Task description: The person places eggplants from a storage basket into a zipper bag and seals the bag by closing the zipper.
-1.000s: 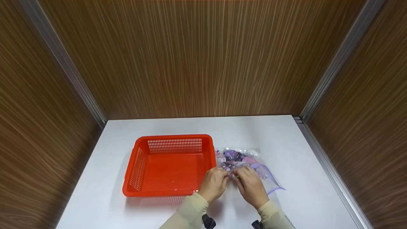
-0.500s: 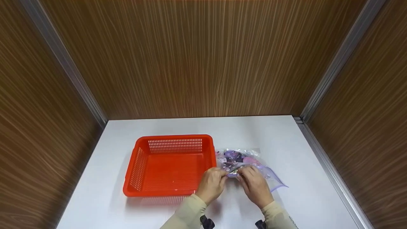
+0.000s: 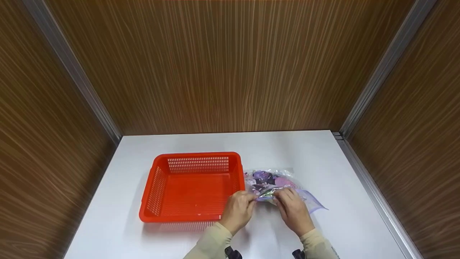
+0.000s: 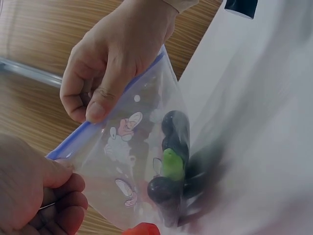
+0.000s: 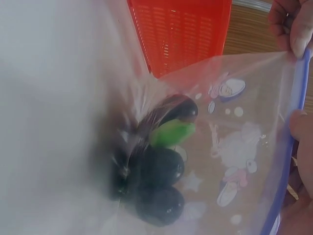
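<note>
A clear zip bag [image 3: 264,181] with purple and pink cartoon prints lies just right of the red basket. Its purple zip edge [image 5: 299,98] runs between my hands. My left hand [image 3: 237,210] pinches the left end of that edge. Farther right along it, my right hand [image 3: 293,210] pinches the rim, thumb on one side and curled fingers on the other. Between the hands the mouth gapes a little in the head view. Inside the bag sit several dark, glossy round things [image 5: 161,203] and a bright green piece [image 4: 172,164]; their kind is unclear.
The red plastic basket [image 3: 192,218], with slotted walls, stands directly left of the bag and touches or nearly touches it. Both are on a white table [image 3: 345,201]. Wood-grain panels [image 3: 230,72] enclose the back and both sides.
My right hand has slid to the right along the zip edge, away from the left hand. The gap between the hands has widened and the mouth has opened. The left hand has barely moved.
</note>
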### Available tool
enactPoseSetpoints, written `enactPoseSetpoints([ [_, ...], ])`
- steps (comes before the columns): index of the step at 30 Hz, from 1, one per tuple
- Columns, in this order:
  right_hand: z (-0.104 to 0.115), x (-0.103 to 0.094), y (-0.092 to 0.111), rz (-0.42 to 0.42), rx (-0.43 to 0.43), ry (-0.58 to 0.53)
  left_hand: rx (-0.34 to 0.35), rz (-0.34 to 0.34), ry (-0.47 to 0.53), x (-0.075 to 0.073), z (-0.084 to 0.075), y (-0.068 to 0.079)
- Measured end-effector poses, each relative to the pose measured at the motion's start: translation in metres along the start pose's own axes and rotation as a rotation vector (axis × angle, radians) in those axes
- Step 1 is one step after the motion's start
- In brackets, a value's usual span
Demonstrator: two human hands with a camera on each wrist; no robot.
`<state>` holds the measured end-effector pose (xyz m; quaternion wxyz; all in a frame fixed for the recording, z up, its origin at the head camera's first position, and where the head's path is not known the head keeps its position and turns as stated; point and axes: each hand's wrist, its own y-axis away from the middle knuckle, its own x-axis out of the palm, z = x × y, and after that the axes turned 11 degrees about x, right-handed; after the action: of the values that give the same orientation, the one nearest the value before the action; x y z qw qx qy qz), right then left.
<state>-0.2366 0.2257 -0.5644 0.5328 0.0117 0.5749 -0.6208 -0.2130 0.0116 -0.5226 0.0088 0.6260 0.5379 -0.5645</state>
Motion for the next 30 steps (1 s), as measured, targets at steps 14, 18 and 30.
enactPoseSetpoints([
  [14, -0.012, -0.012, 0.006, -0.005, 0.03, 0.02, 0.017, -0.047, 0.004, 0.0, 0.0, 0.003],
  [18, -0.014, -0.014, 0.006, -0.004, 0.031, 0.034, 0.014, -0.057, 0.016, 0.0, 0.0, 0.004],
  [30, -0.02, -0.021, 0.01, -0.013, 0.043, 0.014, 0.022, -0.074, 0.03, -0.003, 0.0, 0.007],
])
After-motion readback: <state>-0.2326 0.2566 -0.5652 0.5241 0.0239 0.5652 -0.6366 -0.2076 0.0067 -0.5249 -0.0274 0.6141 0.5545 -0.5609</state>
